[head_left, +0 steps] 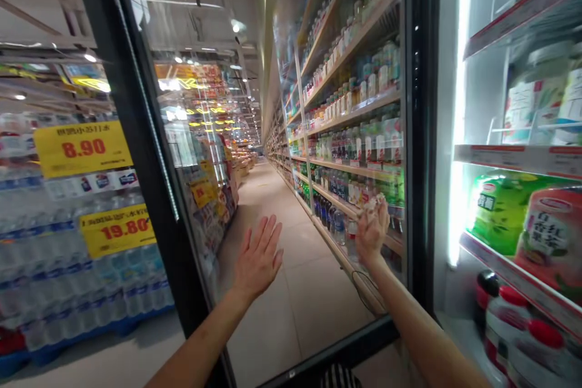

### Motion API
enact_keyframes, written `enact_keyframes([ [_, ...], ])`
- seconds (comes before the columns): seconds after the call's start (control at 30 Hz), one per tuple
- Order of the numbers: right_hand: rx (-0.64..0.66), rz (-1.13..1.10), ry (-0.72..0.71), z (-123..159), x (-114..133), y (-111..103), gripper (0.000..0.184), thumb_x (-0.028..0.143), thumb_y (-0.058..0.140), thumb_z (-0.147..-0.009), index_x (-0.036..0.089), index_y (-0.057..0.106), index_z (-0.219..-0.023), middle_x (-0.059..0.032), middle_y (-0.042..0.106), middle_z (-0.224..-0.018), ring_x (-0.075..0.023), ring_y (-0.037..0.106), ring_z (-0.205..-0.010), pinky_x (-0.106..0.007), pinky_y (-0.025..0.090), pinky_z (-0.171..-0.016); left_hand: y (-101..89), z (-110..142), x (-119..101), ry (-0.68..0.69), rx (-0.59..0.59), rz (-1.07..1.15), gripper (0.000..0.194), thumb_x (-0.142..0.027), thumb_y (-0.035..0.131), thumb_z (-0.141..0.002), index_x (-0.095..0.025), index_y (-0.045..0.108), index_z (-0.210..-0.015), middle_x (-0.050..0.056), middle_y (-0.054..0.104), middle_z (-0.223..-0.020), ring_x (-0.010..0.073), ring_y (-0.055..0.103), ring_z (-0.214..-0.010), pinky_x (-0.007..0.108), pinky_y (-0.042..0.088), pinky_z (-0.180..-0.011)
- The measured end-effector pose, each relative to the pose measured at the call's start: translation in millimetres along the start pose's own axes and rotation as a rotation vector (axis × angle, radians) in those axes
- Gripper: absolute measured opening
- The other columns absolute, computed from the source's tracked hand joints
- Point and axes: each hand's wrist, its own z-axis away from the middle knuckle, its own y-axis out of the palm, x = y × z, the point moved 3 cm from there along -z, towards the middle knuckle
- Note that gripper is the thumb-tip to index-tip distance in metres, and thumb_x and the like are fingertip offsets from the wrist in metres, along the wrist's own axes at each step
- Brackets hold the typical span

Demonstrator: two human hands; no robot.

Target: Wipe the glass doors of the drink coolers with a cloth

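A black-framed glass door (131, 115) stands swung open in front of me, beside a lit drinks cooler. My right hand (370, 239) is raised at the right part of the pane, its fingers closed around a crumpled whitish cloth (375, 203). That cloth is up at the glass. Lower and to the left, my left hand (259, 257) is flat with the fingers stretched out and holds nothing. Its palm faces the pane; whether it touches the glass I cannot tell.
Right of the door, cooler shelves (513, 160) carry green packs (495, 212), reddish packs (550, 236) and red-capped bottles (511, 315). Stacked water bottles (77, 285) with yellow price signs (84, 148) stand at the left. An aisle with shelved bottles shows in the glass.
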Motion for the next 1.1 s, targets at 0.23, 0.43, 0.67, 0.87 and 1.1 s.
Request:
enact_keyframes([
  [0.23, 0.282, -0.222, -0.484, 56, 108, 4, 0.045, 0.027, 0.037, -0.085, 0.014, 0.041, -0.128, -0.0162, 0.042, -0.136, -0.0278, 0.027, -0.133, -0.052, 0.025, -0.105, 0.8, 8, 3, 0.008, 0.007, 0.008, 0.058, -0.030, 0.049, -0.083, -0.017, 0.031, -0.136, 0.010, 0.040, -0.137, 0.0196, 0.025, -0.133, 0.039, 0.011, -0.112],
  [0.43, 0.095, -0.077, -0.174, 41, 42, 1, 0.049, 0.022, 0.041, -0.085, 0.014, 0.035, -0.133, -0.0182, 0.036, -0.139, -0.0264, 0.028, -0.132, -0.051, 0.027, -0.104, -5.0, 42, 13, 0.013, 0.045, 0.020, 0.062, -0.029, 0.050, -0.082, -0.020, 0.026, -0.138, 0.009, 0.040, -0.137, 0.0178, 0.024, -0.134, 0.039, 0.009, -0.112],
  [0.67, 0.268, -0.217, -0.372, 82, 120, 4, 0.043, 0.027, 0.037, -0.086, 0.013, 0.044, -0.126, -0.0161, 0.041, -0.137, -0.0263, 0.027, -0.133, -0.051, 0.024, -0.105, -8.6, 54, 19, -0.055, 0.043, 0.025, 0.067, -0.032, 0.051, -0.082, -0.021, 0.019, -0.140, 0.011, 0.039, -0.138, 0.0208, 0.024, -0.133, 0.044, 0.012, -0.110],
  [0.87, 0.283, -0.251, -0.472, 92, 121, 1, 0.041, 0.030, 0.037, -0.086, 0.015, 0.047, -0.122, -0.0146, 0.046, -0.133, -0.0244, 0.027, -0.133, -0.049, 0.021, -0.107, -13.8, 67, 29, -0.055, 0.097, 0.003, 0.066, -0.031, 0.052, -0.082, -0.024, 0.019, -0.140, 0.011, 0.036, -0.139, 0.0226, 0.025, -0.133, 0.046, 0.013, -0.110],
  [1.1, 0.187, -0.125, -0.208, 70, 92, 1, 0.048, 0.024, 0.039, -0.085, 0.013, 0.035, -0.132, -0.0177, 0.035, -0.140, -0.0262, 0.024, -0.134, -0.051, 0.024, -0.105, -12.5, 65, 16, -0.071, 0.061, 0.003, 0.062, -0.030, 0.050, -0.082, -0.018, 0.025, -0.138, 0.012, 0.040, -0.136, 0.0203, 0.021, -0.134, 0.044, 0.011, -0.111],
])
